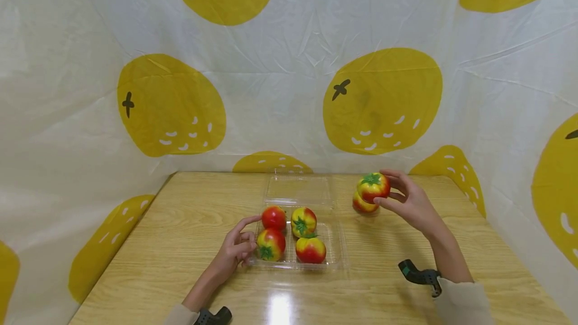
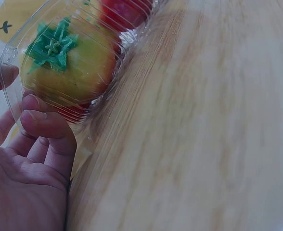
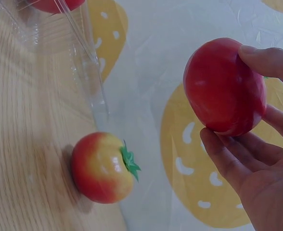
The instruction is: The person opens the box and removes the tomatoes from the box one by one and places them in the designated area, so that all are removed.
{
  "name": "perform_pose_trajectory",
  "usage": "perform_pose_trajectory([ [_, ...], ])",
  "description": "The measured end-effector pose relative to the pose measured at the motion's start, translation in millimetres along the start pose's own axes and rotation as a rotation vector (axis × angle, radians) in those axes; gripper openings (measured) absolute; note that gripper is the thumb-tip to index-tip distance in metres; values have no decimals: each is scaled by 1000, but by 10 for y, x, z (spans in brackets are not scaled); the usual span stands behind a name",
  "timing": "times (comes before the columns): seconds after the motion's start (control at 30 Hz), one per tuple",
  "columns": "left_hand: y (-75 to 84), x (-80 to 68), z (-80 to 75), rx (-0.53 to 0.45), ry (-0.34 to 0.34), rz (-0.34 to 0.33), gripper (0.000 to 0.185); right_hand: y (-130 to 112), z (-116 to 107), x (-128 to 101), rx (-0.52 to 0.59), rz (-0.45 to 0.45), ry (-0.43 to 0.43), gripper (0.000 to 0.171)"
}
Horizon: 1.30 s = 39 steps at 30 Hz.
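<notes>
A clear plastic clamshell container (image 1: pixel 335 245) lies with its lid (image 1: pixel 298 189) folded back. Inside are a mostly red tomato (image 1: pixel 273 217), a red-yellow tomato (image 1: pixel 272 242) at front left, another tomato (image 1: pixel 307 218) at back right and one more (image 1: pixel 310 251) at front right. My left hand (image 1: pixel 235 249) grips the left rim, index finger stretched along the side, other fingers curled. Raised over the table, my right hand (image 1: pixel 408 199) holds a red-yellow tomato (image 3: pixel 223 86) between thumb and fingers. A second tomato (image 3: pixel 103 168) sits on the table, partly hidden behind it in the head view.
The wooden table (image 1: pixel 203 209) carries everything. A white cloth with yellow fruit prints (image 1: pixel 280 99) hangs behind and along both sides. Dark wrist-worn devices sit at the right wrist (image 1: pixel 422 276) and left wrist (image 1: pixel 214 316).
</notes>
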State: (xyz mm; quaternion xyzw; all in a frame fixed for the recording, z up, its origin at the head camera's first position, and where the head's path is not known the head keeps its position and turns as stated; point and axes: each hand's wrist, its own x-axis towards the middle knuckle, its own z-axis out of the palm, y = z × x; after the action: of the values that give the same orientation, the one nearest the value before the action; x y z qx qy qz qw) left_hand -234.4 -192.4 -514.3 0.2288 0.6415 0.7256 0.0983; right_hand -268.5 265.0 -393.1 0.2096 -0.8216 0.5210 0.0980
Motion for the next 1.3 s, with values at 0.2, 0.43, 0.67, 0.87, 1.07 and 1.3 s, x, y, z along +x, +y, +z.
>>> perform_pose_trajectory([
  [0.2,6,-4,-1,1,-1,2,64,60,-44,-7,17,4,0,64],
  [0.43,4,-1,4,-6,3,2,65,70,-62,-3,33,12,4,65],
  [0.67,-2,4,1,-16,-5,6,65,136,-85,2,40,27,25,67],
  [0.87,4,-1,5,-16,-4,0,64,224,-123,1,43,37,30,68],
  [1.07,-4,-2,3,-14,4,-2,64,256,-156,-6,37,51,47,66],
  [1.3,-2,-1,7,-12,15,-11,64,292,-184,-13,34,71,78,65],
])
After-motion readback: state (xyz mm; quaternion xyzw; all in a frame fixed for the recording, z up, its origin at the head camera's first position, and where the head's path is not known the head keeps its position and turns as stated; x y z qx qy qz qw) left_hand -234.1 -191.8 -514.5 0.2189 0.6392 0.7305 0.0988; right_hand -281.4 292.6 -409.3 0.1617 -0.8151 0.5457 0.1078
